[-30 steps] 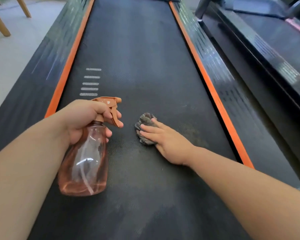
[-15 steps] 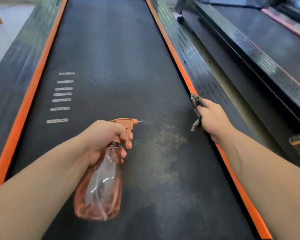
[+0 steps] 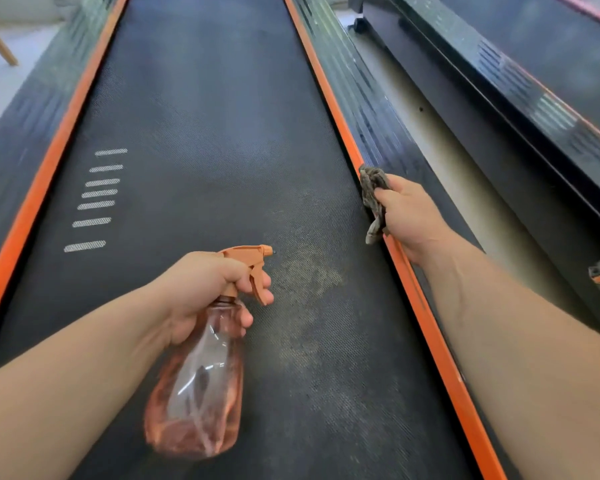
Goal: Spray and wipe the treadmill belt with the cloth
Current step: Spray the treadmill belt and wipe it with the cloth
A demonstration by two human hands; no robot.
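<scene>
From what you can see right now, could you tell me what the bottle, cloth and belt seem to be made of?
The bottle: clear orange-tinted plastic, glossy; its inner tube shows through. The cloth: soft grey fabric, crumpled and hanging limp. The belt: probably rubber, matte black, with a fine dotted texture.

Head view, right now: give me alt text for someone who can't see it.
A person's left hand grips an orange-tinted spray bottle, nozzle aimed at a pale patch on the black treadmill belt. The right hand holds a crumpled grey cloth over the orange strip at the belt's right edge.
</scene>
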